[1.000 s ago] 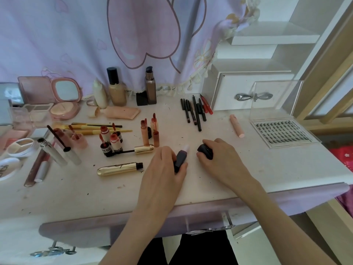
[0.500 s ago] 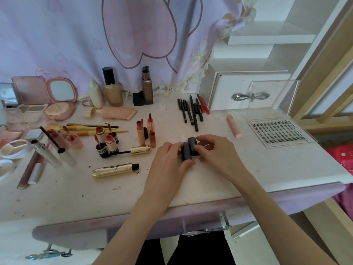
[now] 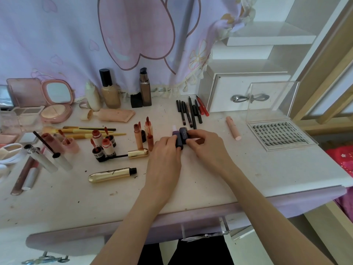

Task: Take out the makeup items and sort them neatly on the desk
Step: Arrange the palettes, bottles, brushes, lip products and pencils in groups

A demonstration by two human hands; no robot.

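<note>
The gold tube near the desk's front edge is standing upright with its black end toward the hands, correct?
Not upright. In the head view the gold tube lies flat on the desk; its black end does point toward the hands.

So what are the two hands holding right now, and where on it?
The left hand grips the dark lipstick tube by its lower body; the right hand pinches the dark cap by its right side, beside the tube.
</note>
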